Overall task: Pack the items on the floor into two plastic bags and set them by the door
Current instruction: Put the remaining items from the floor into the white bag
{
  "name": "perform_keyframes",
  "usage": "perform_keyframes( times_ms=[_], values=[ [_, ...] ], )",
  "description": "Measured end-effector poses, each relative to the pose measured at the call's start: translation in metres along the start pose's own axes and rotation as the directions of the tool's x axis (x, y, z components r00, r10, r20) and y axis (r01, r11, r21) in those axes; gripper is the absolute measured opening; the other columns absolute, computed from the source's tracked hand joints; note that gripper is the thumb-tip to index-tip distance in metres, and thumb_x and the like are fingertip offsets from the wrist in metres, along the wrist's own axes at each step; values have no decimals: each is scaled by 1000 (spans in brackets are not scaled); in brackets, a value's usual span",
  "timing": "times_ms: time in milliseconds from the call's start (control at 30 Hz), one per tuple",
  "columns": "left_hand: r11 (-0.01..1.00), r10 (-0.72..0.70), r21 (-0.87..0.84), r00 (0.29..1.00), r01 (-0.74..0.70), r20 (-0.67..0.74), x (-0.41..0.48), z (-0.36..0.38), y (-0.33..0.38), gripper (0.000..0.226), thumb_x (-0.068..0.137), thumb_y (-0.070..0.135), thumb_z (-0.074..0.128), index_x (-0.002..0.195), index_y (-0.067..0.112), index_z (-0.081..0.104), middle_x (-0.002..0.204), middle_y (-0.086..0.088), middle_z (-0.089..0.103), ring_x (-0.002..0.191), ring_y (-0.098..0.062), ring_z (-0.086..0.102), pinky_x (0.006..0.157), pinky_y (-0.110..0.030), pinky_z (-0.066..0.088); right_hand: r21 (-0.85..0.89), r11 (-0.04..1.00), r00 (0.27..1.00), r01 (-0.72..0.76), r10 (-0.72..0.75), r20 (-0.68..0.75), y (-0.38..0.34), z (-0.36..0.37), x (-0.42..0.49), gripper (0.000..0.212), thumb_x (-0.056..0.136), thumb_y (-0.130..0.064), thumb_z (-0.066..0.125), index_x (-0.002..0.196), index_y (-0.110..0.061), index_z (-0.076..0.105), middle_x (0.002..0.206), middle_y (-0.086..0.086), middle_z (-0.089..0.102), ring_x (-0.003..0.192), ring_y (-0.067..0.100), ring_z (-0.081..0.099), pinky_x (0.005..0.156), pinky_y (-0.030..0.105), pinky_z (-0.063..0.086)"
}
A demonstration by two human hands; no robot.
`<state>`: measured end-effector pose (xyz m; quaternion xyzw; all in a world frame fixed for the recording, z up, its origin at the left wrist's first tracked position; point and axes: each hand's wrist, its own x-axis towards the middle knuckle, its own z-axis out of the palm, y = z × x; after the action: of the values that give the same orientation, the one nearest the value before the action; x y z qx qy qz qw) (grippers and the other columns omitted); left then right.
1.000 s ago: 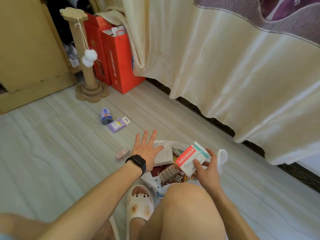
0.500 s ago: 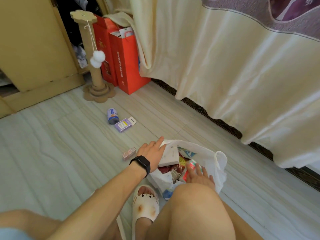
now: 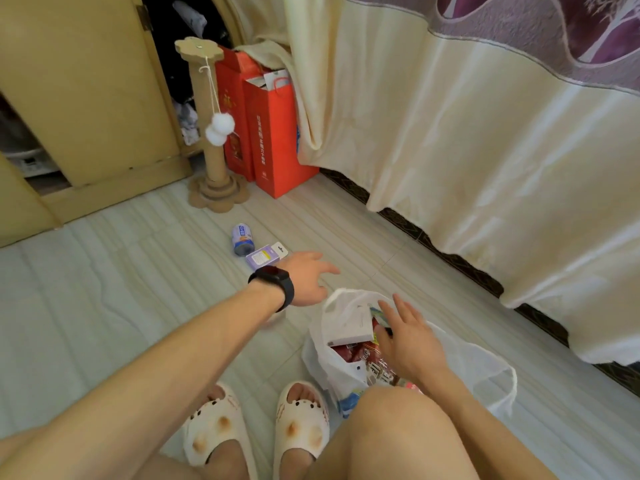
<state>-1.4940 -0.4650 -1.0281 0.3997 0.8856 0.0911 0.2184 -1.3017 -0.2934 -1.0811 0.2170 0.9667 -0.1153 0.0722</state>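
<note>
1. Landmark: the white plastic bag point(image 3: 346, 362), open on the floor point(image 3: 104, 289) just beyond my right knee. It is thin film, soft and likely slippery; I judge it will sag under load, so I would take it by the handle loop point(image 3: 502, 382) on its right side.
2. My right hand point(image 3: 412, 344) hovers over the bag's mouth, fingers spread, holding nothing. Below it lie a white box point(image 3: 349, 327) and red packets point(image 3: 360, 353), already inside.
3. My left hand point(image 3: 304, 278) reaches out just beyond the bag's left rim, fingers loosely extended, empty. A black watch point(image 3: 275, 280) sits on the wrist.
4. Just beyond that hand lies a purple carton point(image 3: 265, 256): light, stiff, best gripped across its long edges.
5. Touching or just beside the carton's far side is a small can point(image 3: 242, 239) on its side. It is rigid, smooth and may roll.
6. Open floor lies left of the bag. The curtain point(image 3: 485, 168) hem closes the right side; a scratching post point(image 3: 211, 133) and red gift bags point(image 3: 277, 133) stand well beyond.
</note>
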Motion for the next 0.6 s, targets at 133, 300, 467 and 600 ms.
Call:
perform_keyframes(
  times_ms=[133, 300, 467, 600],
  values=[
    [956, -85, 277, 995, 99, -61, -6, -50, -57, 49, 89, 37, 46, 139, 38, 45, 142, 0, 48, 129, -23, 43, 105, -45, 37, 77, 981, 979, 177, -167, -119, -58, -41, 32, 56, 102, -50, 31, 154, -35, 20, 165, -7, 10, 151, 15, 9, 117, 30, 14],
    [924, -273, 263, 960, 278, -56, -35, -35, -136, 59, 89, 36, 51, 146, 35, 35, 152, -6, 35, 138, -27, 33, 109, -41, 32, 59, 934, 934, 352, -347, -84, -131, -44, 84, 56, 101, -45, 37, 154, -31, 25, 163, -3, 19, 150, 18, 13, 119, 30, 15],
    [886, -451, 172, 886, 430, 108, -52, 57, -199, 68, 93, 44, 44, 154, 36, 13, 163, -6, 5, 148, -28, 9, 117, -48, 16, -32, 914, 897, 405, -390, 208, -169, 23, 136, 60, 98, -43, 42, 154, -31, 23, 162, 0, 24, 149, 22, 17, 118, 37, 26],
    [869, -492, 93, 832, 486, 255, -56, 136, -227, 71, 96, 48, 40, 154, 39, 0, 163, -3, -8, 149, -31, 0, 118, -52, 8, -152, 872, 804, 466, -346, 483, -172, 100, 161, 69, 94, -48, 49, 154, -35, 16, 164, 1, 17, 150, 24, 14, 118, 40, 27]
  ],
)
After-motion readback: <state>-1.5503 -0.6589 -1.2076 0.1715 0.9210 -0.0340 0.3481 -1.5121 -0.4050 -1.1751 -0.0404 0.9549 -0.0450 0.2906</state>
